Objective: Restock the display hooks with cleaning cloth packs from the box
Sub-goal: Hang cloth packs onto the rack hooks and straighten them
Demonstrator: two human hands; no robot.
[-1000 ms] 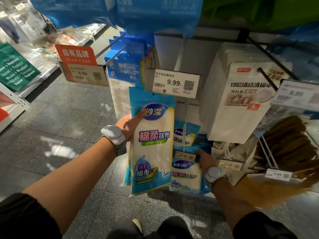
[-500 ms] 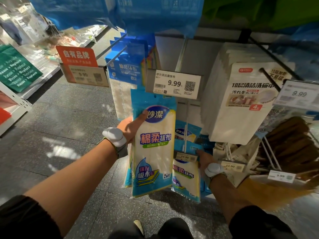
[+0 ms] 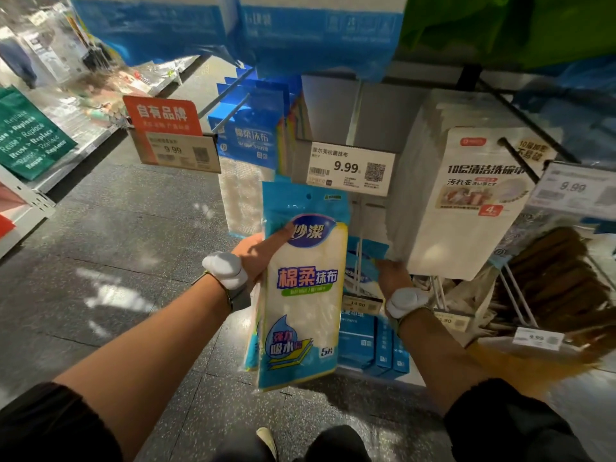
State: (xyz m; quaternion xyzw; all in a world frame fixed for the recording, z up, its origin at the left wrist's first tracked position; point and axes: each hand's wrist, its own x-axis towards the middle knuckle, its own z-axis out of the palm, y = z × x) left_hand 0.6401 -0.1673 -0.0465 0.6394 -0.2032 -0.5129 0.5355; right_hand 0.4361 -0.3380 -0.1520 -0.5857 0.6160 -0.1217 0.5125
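My left hand (image 3: 258,250) grips a small stack of blue-and-white cleaning cloth packs (image 3: 301,291), held upright in front of the display with the thumb across the front pack's logo. Behind it and to the right, my right hand (image 3: 393,276) pinches the blue top of another cloth pack (image 3: 365,258) at the white wire display hook (image 3: 357,261). That hook carries a 14.90 price tag (image 3: 361,303) at its tip. Most of that pack is hidden behind the stack in my left hand. No box is in view.
A 9.99 price tag (image 3: 350,168) juts out just above the held packs. White dishcloth packs (image 3: 466,201) hang on the right, blue cloth packs (image 3: 250,138) on the upper left hook, and blue boxes (image 3: 366,341) stand below. Brown items (image 3: 563,275) hang far right. Grey aisle floor (image 3: 116,261) lies left.
My right hand has risen from low down, lifting a cloth pack up to the hook behind the stack. My left hand has kept its stack nearly still.
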